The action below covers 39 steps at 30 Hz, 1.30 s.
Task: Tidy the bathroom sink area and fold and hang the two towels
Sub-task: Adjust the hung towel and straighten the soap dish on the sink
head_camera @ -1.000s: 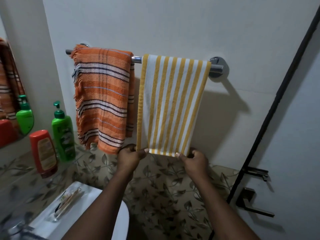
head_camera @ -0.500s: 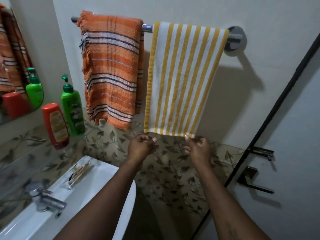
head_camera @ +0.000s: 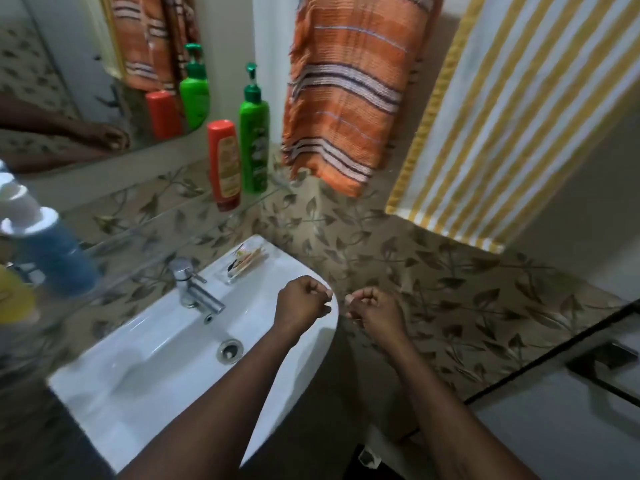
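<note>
An orange striped towel (head_camera: 349, 88) hangs folded at the top centre, its fringed end reaching down to the leaf-patterned tiles. To its right hangs a yellow-and-white striped towel (head_camera: 512, 112), also folded. The rail that bears them is out of frame. My left hand (head_camera: 303, 303) hovers over the right end of the white sink (head_camera: 145, 372) with its fingers curled and nothing in them. My right hand (head_camera: 375, 311) is beside it, just off the sink's edge, likewise curled on nothing. Both hands are well below the towels and touch neither.
A green pump bottle (head_camera: 254, 133) and a red bottle (head_camera: 223, 164) stand on a glass shelf (head_camera: 166, 220) under the mirror (head_camera: 69, 81). A blue bottle (head_camera: 52, 251) is blurred at left. A chrome tap (head_camera: 194, 289) and a clear dish of small sticks (head_camera: 246, 263) sit on the sink. A black-framed glass door (head_camera: 571, 382) is at right.
My hands let go of the yellow-striped towel's lower edge and dropped to sink level. The view swung down and left, so the sink and tap came into sight.
</note>
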### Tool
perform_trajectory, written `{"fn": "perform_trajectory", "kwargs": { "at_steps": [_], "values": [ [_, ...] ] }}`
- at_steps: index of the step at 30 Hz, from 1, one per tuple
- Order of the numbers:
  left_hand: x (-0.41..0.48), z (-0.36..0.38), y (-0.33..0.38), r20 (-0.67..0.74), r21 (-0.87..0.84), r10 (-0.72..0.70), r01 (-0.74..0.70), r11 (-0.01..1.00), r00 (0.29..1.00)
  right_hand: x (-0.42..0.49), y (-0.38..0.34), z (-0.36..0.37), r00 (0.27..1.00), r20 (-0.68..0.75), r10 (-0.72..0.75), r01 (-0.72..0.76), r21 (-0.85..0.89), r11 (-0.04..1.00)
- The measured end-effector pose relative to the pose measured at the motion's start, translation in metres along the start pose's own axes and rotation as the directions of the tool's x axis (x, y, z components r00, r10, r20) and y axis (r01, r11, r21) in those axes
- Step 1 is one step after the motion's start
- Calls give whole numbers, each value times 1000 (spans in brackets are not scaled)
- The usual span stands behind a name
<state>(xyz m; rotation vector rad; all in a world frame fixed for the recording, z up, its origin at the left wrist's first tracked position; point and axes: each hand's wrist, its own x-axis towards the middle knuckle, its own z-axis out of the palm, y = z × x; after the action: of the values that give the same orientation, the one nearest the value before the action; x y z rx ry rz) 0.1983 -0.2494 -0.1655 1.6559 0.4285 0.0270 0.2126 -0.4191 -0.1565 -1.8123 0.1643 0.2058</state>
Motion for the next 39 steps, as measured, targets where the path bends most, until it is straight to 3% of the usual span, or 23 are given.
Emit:
{"fn": "perform_trajectory", "kwargs": {
  "at_steps": [7,16,21,26,32,39],
  "values": [
    [-20,-59,-34,-184,87,-53,70,994,981,-2,-1,67,968,247,-48,81,-125,989],
    [-25,-80,-60,-422,59,-151,194,979,894,31,6,104,864,485,-132,306,-300,903],
    [-14,-75,-59,-491,204,-142,272,940,859,65,4,106,804,583,-120,387,-359,849],
    [13,-69,-47,-512,412,-74,320,854,856,106,-4,121,746,655,-120,489,-417,766],
    [54,-66,-41,-421,654,5,299,695,907,148,-12,161,697,701,-151,619,-483,619],
    [113,-89,-53,-384,810,99,283,514,918,190,-11,210,735,615,-286,676,-632,379]
  ]
}}
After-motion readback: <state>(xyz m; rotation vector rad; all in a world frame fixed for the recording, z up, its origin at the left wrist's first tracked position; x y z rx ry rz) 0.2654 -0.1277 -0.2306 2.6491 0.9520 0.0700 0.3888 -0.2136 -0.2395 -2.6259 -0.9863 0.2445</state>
